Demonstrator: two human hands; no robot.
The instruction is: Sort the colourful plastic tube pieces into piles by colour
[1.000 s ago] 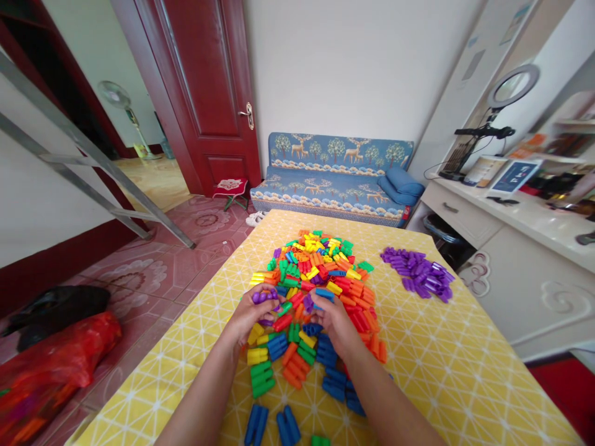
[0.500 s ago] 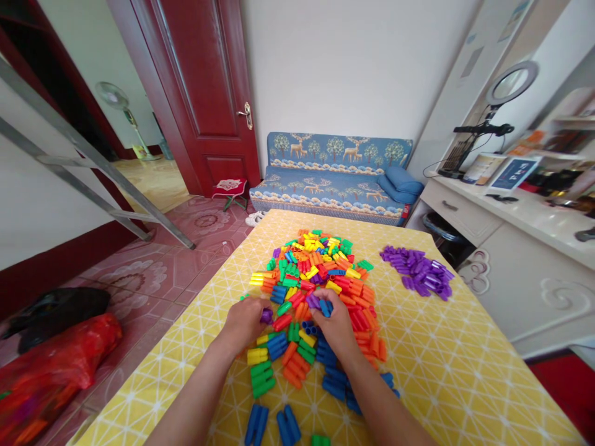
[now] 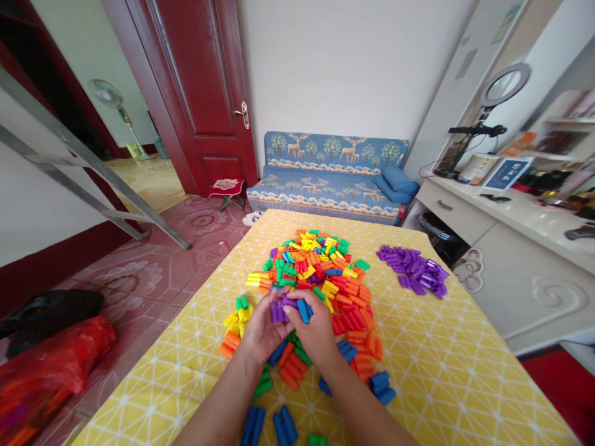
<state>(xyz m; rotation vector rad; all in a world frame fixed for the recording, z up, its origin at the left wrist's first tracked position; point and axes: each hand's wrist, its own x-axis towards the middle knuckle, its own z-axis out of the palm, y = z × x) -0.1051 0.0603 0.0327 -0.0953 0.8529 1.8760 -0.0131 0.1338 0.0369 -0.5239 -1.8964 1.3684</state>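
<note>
Holding some purple blocks (image 3: 280, 311) in the left hand (image 3: 261, 327), with the fingers curled around from behind and the palm turned up. Gripping a blue block (image 3: 305, 311) in the right hand (image 3: 318, 328), with the thumb right up by the purple ones. Can't tell about any more bits tucked under that thumb. Can see both hands close together, over the near side of the big mixed heap (image 3: 320, 266). Looking out from the hands, with 12 o'clock straight ahead, can find an all-purple pile (image 3: 421, 272) at 2 o'clock, well apart from the other colours on the yellow tablecloth (image 3: 465, 371). Looks like a good lot done with the purple. Not all done, though: can spot a few purple bits (image 3: 313, 279) in the heap near 1 and 11 o'clock. Seems much less done with the other colours, going by the big jumble at 12 o'clock. Can see red and orange blocks (image 3: 356, 319) bunched at 3 o'clock, blue blocks (image 3: 382, 389) at 4, a small yellow, green and orange bunch (image 3: 243, 314) at 9, and more blue tubes (image 3: 284, 426) down at 6, near a green bit (image 3: 317, 440). Can't see under the hands.
</note>
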